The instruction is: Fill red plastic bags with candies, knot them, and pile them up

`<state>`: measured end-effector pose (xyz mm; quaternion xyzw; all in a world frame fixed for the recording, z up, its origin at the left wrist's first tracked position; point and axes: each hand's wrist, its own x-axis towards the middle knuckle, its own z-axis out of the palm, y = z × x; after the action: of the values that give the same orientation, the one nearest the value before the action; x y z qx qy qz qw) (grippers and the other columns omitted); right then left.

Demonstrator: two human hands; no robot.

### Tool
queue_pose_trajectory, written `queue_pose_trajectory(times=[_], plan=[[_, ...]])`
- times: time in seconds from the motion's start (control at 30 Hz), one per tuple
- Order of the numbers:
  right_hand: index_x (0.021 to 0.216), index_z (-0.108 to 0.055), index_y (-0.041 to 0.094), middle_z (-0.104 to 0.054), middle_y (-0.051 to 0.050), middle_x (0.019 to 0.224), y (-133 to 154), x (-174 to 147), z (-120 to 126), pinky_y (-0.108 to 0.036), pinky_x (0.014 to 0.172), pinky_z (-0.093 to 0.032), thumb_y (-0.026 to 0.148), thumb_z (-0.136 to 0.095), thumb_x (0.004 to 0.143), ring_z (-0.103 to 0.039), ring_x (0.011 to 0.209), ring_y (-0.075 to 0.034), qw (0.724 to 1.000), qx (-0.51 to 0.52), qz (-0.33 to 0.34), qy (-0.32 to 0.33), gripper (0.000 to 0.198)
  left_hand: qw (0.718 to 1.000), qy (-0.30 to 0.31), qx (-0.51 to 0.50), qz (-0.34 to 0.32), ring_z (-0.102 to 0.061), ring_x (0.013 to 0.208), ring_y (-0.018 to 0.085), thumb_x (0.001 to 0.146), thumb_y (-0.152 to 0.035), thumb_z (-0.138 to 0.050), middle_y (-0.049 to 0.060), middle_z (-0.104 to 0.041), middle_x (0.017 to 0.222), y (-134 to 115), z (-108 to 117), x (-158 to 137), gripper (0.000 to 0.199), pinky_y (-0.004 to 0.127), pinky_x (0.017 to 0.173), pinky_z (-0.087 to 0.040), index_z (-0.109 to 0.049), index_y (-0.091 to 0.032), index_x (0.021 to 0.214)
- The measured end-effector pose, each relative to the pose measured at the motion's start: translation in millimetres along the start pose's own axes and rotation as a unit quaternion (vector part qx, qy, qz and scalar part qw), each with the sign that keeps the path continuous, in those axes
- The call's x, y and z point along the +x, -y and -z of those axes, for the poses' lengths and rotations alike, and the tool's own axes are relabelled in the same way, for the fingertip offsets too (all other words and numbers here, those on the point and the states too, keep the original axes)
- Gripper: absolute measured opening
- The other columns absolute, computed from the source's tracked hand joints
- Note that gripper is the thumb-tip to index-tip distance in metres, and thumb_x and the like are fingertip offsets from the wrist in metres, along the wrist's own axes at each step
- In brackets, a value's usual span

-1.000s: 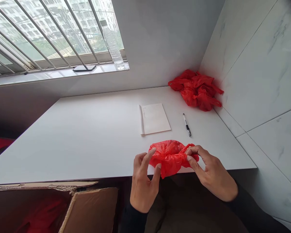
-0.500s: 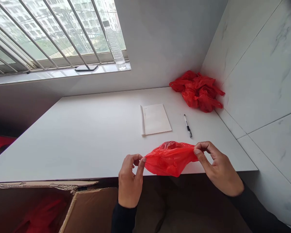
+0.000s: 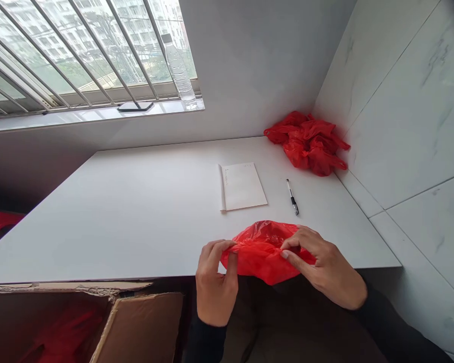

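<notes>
A thin red plastic bag [image 3: 267,257] hangs partly over the front edge of the white table [image 3: 136,212]. My left hand [image 3: 217,282] pinches its left side between thumb and fingers. On the right, my right hand [image 3: 327,264] grips the bag's upper edge, thumb against fingertips. The film bunches between both hands, and its far part rests on the tabletop. Beyond the bag lie an open notepad [image 3: 245,186] with a little writing at its left, and a black-and-clear pen [image 3: 292,196].
A heap of red plastic bags [image 3: 306,143] sits in the back right corner by the tiled wall. At lower left stands an open cardboard box [image 3: 139,322] with red bags inside. A water bottle [image 3: 180,75] and a phone [image 3: 135,107] are on the windowsill.
My hands have come closer together, the right one moving left along the bag and the left one slightly right. The bag, stretched wide before, is now gathered in folds.
</notes>
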<state>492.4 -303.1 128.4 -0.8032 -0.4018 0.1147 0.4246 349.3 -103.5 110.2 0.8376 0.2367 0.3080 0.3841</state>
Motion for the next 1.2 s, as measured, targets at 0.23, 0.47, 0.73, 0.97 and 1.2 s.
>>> queue_pose_trajectory(times=[0.23, 0.47, 0.73, 0.97, 1.2], plan=[[0.106, -0.054, 0.029, -0.062, -0.001, 0.116, -4.1, -4.4, 14.5, -0.035, 0.093, -0.049, 0.048, -0.052, 0.100, -0.059, 0.108, -0.021, 0.984, 0.071, -0.104, -0.128, 0.020, 0.995, -0.072, -0.031, 0.061, -0.058, 0.119, 0.024, 0.094, -0.036, -0.061, 0.006, -0.060, 0.134, -8.9, 16.9, 2.6, 0.046, 0.039, 0.098, -0.050, -0.052, -0.031, 0.139], [0.120, -0.046, 0.032, -0.059, -0.002, 0.117, 3.7, -13.0, 7.6, -0.039, 0.108, -0.041, 0.040, -0.060, 0.097, -0.053, 0.122, -0.020, 0.989, 0.113, -0.019, -0.092, 0.028, 0.997, -0.060, 0.023, 0.049, -0.057, 0.110, 0.024, 0.087, -0.045, -0.070, 0.007, -0.060, 0.116, -43.4, -2.7, 5.3, 0.067, 0.043, 0.098, -0.049, -0.043, -0.028, 0.146], [0.106, -0.064, 0.033, -0.056, 0.001, 0.085, 11.7, -2.1, 14.6, -0.044, 0.101, -0.042, 0.039, -0.060, 0.097, -0.055, 0.091, -0.020, 0.997, -0.037, 0.067, 0.021, 0.011, 0.993, 0.038, 0.089, 0.066, -0.054, 0.072, 0.020, 0.089, -0.037, -0.061, 0.000, -0.052, 0.065, -43.8, -17.9, 36.0, 0.020, 0.039, 0.079, -0.047, -0.073, -0.022, 0.096], [0.095, -0.055, 0.027, -0.062, -0.003, 0.113, 34.7, 0.8, 37.0, -0.037, 0.096, -0.047, 0.047, -0.044, 0.103, -0.059, 0.112, -0.024, 0.978, 0.091, -0.088, -0.167, 0.024, 0.982, -0.074, -0.089, 0.151, -0.033, 0.052, 0.009, 0.086, -0.037, -0.068, -0.006, -0.037, 0.054, -49.7, 22.9, 47.3, 0.020, 0.023, 0.050, -0.032, -0.073, -0.020, 0.095], [0.114, -0.049, 0.034, -0.060, -0.002, 0.127, 37.9, -6.3, 32.9, -0.038, 0.100, -0.051, 0.052, -0.061, 0.092, -0.057, 0.124, -0.025, 0.988, 0.085, -0.028, -0.126, 0.031, 0.986, 0.003, -0.121, 0.118, -0.060, 0.078, 0.013, 0.090, -0.037, -0.064, 0.000, -0.066, 0.096, -62.3, 46.5, 33.3, 0.017, 0.023, 0.066, -0.050, -0.062, -0.024, 0.100]])
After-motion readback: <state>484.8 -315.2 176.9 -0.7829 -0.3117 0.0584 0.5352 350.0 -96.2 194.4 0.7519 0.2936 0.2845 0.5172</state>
